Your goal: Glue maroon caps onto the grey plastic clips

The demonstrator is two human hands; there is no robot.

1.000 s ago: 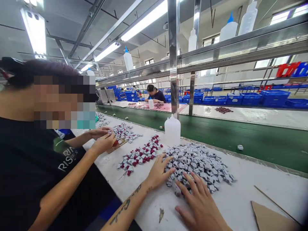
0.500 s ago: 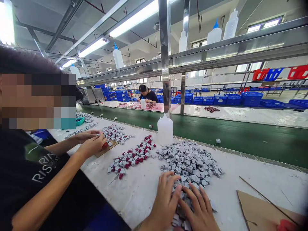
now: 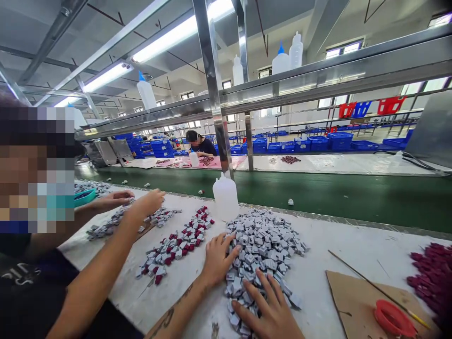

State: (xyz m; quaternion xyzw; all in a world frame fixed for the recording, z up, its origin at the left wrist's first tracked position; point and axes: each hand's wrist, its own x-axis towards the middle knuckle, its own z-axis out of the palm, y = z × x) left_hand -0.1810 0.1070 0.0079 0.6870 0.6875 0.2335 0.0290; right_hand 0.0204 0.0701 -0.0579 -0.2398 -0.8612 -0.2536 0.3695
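Leftmost, a co-worker in a black shirt reaches both hands [image 3: 141, 203] over a smaller grey-and-red pile [image 3: 176, 240] and a cardboard slip on the white bench [image 3: 335, 245]. Next comes a white bottle [image 3: 225, 197], standing at the far edge of the grey pile [image 3: 263, 240].

The left hand [image 3: 217, 259] lies spread on the pile's left flank, fingers open and cupping parts, not pinching any one. The right hand [image 3: 271, 310] rests flat on the pile's near tip, fingers splayed and open too; whether a part is caught under the palm I cannot tell.

Half a second ago both hands were pressed together on the near end of the pile; now they have parted, the left one moved up the side. The heap, broad a second ago, has been drawn into a tongue toward the person, so the raking looks well along.

Farther right lie a cardboard sheet [image 3: 356, 296] with a thin stick [image 3: 367, 282] and a red ring [image 3: 393, 318], then dark red parts [image 3: 432, 273]. Beyond runs the green belt [image 3: 353, 197].
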